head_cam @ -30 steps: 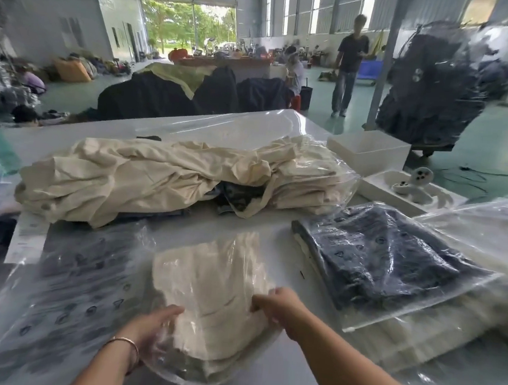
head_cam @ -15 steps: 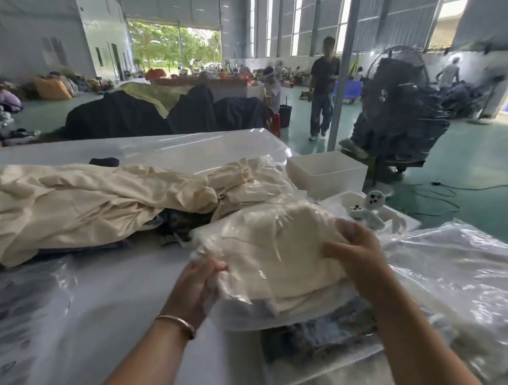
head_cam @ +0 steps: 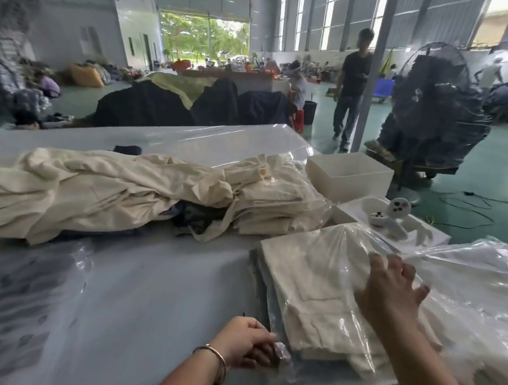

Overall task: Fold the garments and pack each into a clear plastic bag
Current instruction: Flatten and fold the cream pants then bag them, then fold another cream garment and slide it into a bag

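Grey sheeting covers the table (head_cam: 154, 290) in front of you, inside a big hall with a green floor. Your right hand (head_cam: 391, 289) lies on top of the bagged cream garment (head_cam: 315, 288), fingers spread and nearly straight, pressing the clear bag (head_cam: 354, 331) flat rather than gripping it. Your left hand (head_cam: 247, 342), with a bangle (head_cam: 218, 361) at the wrist, sits at the near left corner of that bag with its fingers curled, pinching a crumpled bit of the plastic. The packed garment rests on the pile of other bagged pieces at your right, where more shiny plastic (head_cam: 479, 286) bulges just beyond your right hand.

Across the table's middle lies a long heap of unfolded cream cloth (head_cam: 95, 189), with dark fabric (head_cam: 196, 215) showing underneath it. A stack of folded cream pieces (head_cam: 273, 206) sits at the heap's right end. Behind the bag stand a white box (head_cam: 349, 177) and a white tray (head_cam: 414, 229) holding a small white gadget (head_cam: 392, 217). A printed plastic sheet (head_cam: 16, 298) lies at your near left. Farther off, a person in dark clothes (head_cam: 350, 87) stands beside a post, near a large fan (head_cam: 432, 106).
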Action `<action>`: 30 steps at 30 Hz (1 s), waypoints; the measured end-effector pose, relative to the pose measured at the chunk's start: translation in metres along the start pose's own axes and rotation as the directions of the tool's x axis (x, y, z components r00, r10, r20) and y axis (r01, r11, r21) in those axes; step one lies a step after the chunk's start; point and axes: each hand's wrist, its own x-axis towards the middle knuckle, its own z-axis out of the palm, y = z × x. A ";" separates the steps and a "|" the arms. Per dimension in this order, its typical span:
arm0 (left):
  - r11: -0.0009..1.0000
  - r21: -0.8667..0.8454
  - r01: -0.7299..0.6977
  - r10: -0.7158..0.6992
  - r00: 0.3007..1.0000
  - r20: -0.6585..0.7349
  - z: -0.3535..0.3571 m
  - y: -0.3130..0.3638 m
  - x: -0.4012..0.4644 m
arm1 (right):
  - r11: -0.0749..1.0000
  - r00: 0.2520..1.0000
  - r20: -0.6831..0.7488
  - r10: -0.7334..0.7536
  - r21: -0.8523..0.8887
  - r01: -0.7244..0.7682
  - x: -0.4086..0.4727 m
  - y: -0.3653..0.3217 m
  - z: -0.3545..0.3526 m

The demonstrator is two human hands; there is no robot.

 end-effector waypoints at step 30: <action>0.762 -0.534 -0.367 -0.073 0.770 -0.634 -0.464 -0.029 -0.046 | 0.585 0.634 -0.009 -0.774 0.376 0.719 0.042 -0.669 0.142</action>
